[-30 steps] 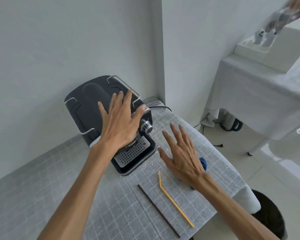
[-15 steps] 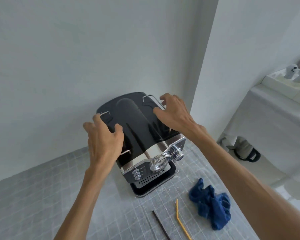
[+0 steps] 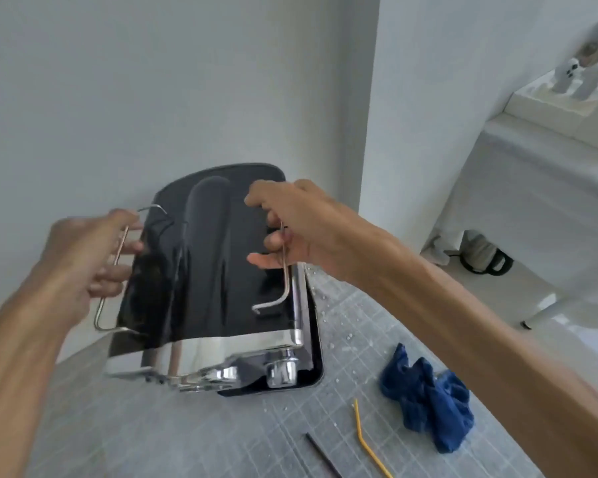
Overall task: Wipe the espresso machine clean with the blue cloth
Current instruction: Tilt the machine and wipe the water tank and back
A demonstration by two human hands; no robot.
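I had my left hand (image 3: pixel 83 263) and right hand (image 3: pixel 301 232) curled round the side rails of the espresso machine (image 3: pixel 211 288), while the blue cloth (image 3: pixel 428 401) lay crumpled on the table, nearer my right.

Yellow straw (image 3: pixel 368 439) beside dark stick (image 3: pixel 323 455)

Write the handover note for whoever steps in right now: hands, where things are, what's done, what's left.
Left hand grips the left wire rail on top of the espresso machine; right hand grips the right rail.
The machine stands on the gridded table near the wall corner.
Blue cloth lies crumpled on the table to the machine's right, untouched by either hand.
Done: both hands on the machine.
Left: pick up the cloth, wipe the machine.
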